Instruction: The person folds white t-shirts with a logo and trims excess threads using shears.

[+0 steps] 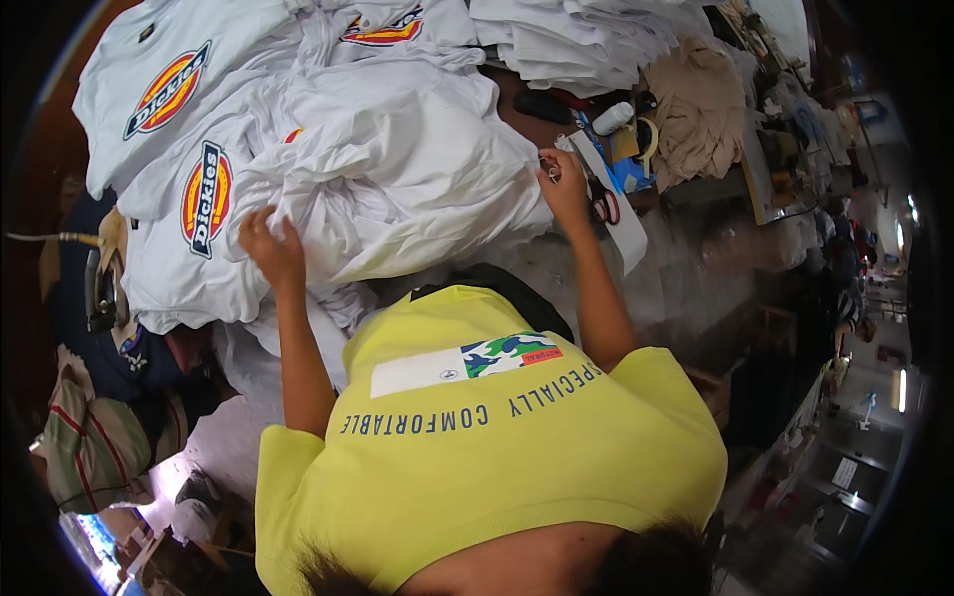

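Note:
A heap of white T-shirts, some with a red, yellow and dark blue printed emblem, is spread over the table before me. My left hand lies at the near left part of the crumpled shirt, palm down and fingers apart, gripping nothing. At the shirt's right end, my right hand is closed in a pinch. Something small and dark shows at its fingertips, too small to name. Close to that hand on the right is a pair of scissors with dark reddish handles.
A white thread spool and a tape roll sit beyond my right hand. Farther right lies beige cloth; a stack of white fabric is at the back. A striped bag stands at lower left.

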`<state>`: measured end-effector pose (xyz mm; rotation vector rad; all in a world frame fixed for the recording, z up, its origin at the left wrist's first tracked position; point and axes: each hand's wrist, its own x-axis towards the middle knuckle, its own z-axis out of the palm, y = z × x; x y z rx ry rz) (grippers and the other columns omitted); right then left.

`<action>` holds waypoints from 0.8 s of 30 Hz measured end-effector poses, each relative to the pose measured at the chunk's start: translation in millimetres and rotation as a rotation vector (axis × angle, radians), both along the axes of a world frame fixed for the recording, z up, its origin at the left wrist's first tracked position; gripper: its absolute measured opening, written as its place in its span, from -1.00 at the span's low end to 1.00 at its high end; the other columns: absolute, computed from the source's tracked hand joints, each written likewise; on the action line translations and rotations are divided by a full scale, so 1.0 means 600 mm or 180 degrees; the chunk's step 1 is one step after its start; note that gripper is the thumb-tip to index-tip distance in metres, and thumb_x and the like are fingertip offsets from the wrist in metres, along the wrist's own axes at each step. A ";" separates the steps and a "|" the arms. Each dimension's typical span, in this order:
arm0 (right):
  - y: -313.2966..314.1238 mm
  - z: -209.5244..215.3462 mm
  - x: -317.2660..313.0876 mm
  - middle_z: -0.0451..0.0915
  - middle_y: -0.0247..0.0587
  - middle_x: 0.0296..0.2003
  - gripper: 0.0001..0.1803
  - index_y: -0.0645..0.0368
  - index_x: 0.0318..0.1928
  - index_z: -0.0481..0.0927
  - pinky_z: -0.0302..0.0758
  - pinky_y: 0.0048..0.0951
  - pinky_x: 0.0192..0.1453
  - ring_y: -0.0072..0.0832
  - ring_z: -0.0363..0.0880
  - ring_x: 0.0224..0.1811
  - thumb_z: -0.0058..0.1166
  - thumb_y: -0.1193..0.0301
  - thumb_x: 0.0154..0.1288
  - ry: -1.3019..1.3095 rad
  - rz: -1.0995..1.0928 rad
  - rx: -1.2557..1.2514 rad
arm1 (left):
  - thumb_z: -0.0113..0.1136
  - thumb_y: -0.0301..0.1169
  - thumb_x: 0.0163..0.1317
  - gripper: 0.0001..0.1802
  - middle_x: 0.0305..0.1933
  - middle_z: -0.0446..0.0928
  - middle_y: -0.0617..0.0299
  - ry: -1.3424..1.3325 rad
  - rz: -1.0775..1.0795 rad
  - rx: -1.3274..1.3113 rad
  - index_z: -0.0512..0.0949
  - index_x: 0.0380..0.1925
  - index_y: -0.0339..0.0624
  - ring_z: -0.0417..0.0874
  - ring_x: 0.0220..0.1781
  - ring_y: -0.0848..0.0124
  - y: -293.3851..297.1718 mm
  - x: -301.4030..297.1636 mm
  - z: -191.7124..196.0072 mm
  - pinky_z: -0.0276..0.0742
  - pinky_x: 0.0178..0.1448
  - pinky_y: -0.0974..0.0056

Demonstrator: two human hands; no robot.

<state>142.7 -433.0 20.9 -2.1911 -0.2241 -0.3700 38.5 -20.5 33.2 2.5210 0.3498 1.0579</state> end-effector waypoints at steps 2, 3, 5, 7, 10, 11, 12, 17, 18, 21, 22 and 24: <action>0.026 0.018 0.013 0.47 -0.14 -0.24 -0.71 0.20 -0.13 0.51 0.43 -0.35 -0.11 -0.33 0.48 -0.22 0.13 0.52 0.08 -0.0407 0.0045 -0.0014 | 0.19 -0.51 0.04 -0.64 -0.10 0.36 0.03 0.0098 0.0077 -0.1180 0.42 -0.11 -0.27 0.39 -0.07 0.17 -0.010 -0.015 -0.001 0.35 0.02 0.23; 0.042 0.021 0.020 0.47 -0.14 -0.23 -0.72 0.21 -0.13 0.51 0.43 -0.35 -0.09 -0.31 0.49 -0.21 0.11 0.55 0.08 -0.0618 0.0075 -0.0016 | 0.19 -0.50 0.04 -0.62 -0.11 0.36 0.04 0.0225 0.0176 -0.1775 0.41 -0.10 -0.27 0.40 -0.11 0.21 -0.017 -0.017 0.001 0.37 -0.02 0.25; 0.086 0.012 0.029 0.50 -0.17 -0.23 -0.74 0.22 -0.14 0.52 0.42 -0.32 -0.10 -0.28 0.49 -0.20 0.02 0.55 0.09 -0.1033 0.0272 -0.0721 | 0.19 -0.50 0.04 -0.61 -0.11 0.37 0.05 0.0373 0.0105 -0.1586 0.41 -0.08 -0.27 0.39 -0.14 0.23 -0.008 -0.023 -0.036 0.36 -0.03 0.25; 0.103 -0.017 0.022 0.51 -0.25 -0.21 -0.71 0.14 -0.15 0.53 0.38 -0.29 -0.12 -0.28 0.48 -0.18 -0.04 0.52 0.06 -0.0824 0.1291 -0.1385 | 0.19 -0.50 0.04 -0.61 -0.11 0.37 0.05 0.0471 0.0076 -0.1468 0.42 -0.08 -0.26 0.39 -0.13 0.23 -0.007 -0.024 -0.049 0.34 -0.01 0.24; 0.116 -0.056 -0.023 0.54 -0.31 -0.21 -0.73 0.13 -0.24 0.56 0.35 -0.41 -0.10 -0.42 0.49 -0.15 -0.06 0.51 -0.03 -0.1425 0.1521 -0.1864 | 0.19 -0.50 0.03 -0.63 -0.10 0.37 0.04 0.0373 0.0198 -0.0904 0.45 -0.10 -0.21 0.37 -0.07 0.18 -0.022 -0.025 -0.031 0.29 0.06 0.17; 0.117 -0.055 -0.027 0.54 -0.31 -0.22 -0.73 0.14 -0.25 0.56 0.37 -0.42 -0.11 -0.41 0.50 -0.14 -0.04 0.53 -0.04 -0.1481 0.1441 -0.1719 | 0.20 -0.50 0.02 -0.64 -0.09 0.37 0.04 0.0246 0.0279 -0.0392 0.46 -0.11 -0.19 0.36 -0.04 0.16 -0.031 -0.025 -0.020 0.26 0.09 0.15; 0.115 -0.056 -0.022 0.53 -0.29 -0.22 -0.74 0.15 -0.23 0.54 0.38 -0.39 -0.11 -0.38 0.49 -0.14 -0.03 0.53 -0.02 -0.1369 0.1490 -0.1523 | 0.20 -0.50 0.02 -0.65 -0.08 0.36 0.03 0.0115 0.0342 0.0107 0.47 -0.12 -0.17 0.35 -0.01 0.14 -0.047 -0.022 -0.004 0.23 0.12 0.12; 0.125 -0.039 -0.014 0.44 -0.19 -0.21 -0.76 0.19 -0.19 0.48 0.42 -0.26 -0.11 -0.24 0.48 -0.14 0.03 0.56 0.06 -0.0125 0.0862 -0.0310 | 0.16 -0.50 0.05 -0.68 -0.01 0.35 0.05 0.0025 -0.0340 0.0025 0.47 -0.13 -0.13 0.29 0.11 0.10 -0.112 0.021 0.026 0.16 0.18 0.08; 0.117 -0.044 0.000 0.39 -0.14 -0.17 -0.72 0.18 -0.14 0.43 0.41 -0.22 -0.08 -0.15 0.46 -0.13 0.09 0.50 0.09 -0.0253 0.0676 -0.0256 | 0.15 -0.50 0.05 -0.67 0.00 0.35 0.05 -0.0044 -0.0264 -0.0178 0.46 -0.12 -0.15 0.28 0.11 0.10 -0.110 0.026 0.019 0.15 0.19 0.08; 0.107 -0.026 0.019 0.37 -0.11 -0.15 -0.62 0.17 -0.11 0.42 0.42 -0.20 -0.08 -0.09 0.44 -0.12 0.18 0.44 0.02 -0.0477 -0.0356 -0.0830 | 0.15 -0.49 0.08 -0.62 -0.06 0.35 0.01 -0.0269 0.0417 -0.0451 0.35 -0.08 -0.32 0.30 0.05 0.12 -0.065 0.011 -0.010 0.17 0.16 0.11; 0.096 -0.025 0.023 0.37 -0.10 -0.12 -0.52 0.14 -0.07 0.41 0.40 -0.17 -0.05 -0.07 0.42 -0.09 0.26 0.33 -0.04 -0.0201 -0.0505 -0.1063 | 0.16 -0.47 0.10 -0.60 -0.09 0.35 0.04 -0.0299 0.0688 -0.0782 0.33 -0.05 -0.32 0.32 0.02 0.18 -0.044 0.000 -0.021 0.21 0.13 0.15; 0.069 -0.027 0.028 0.37 -0.10 -0.09 -0.49 0.13 -0.07 0.42 0.38 -0.15 -0.02 -0.09 0.41 -0.08 0.28 0.28 -0.06 0.0156 -0.0568 -0.1475 | 0.19 -0.42 0.12 -0.55 -0.11 0.34 0.08 -0.0206 0.0803 -0.1904 0.28 -0.02 -0.30 0.34 -0.04 0.27 -0.003 -0.025 -0.048 0.25 0.08 0.23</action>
